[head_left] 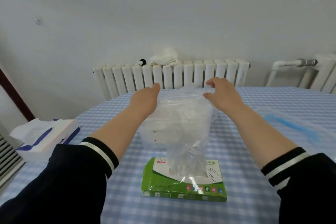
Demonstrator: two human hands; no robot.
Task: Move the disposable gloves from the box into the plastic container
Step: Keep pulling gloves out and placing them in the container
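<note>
Nearest the camera, on the table (254, 205), lying flat: green box (183, 190), open at the top. Rising out of it, being drawn up: gloves (189, 132), a thin clear film bundle, lower end trailing over the box. Likely handling feather-light, limp, slippery, clinging together; best pinching at the top edge, not mid-bundle. Beyond, behind the film, sitting on the table: container (154, 132). Farther up, right hand (222, 94) pinching the bundle's top edge; left hand (145, 99) gripping its other side, fingers hidden.
</note>
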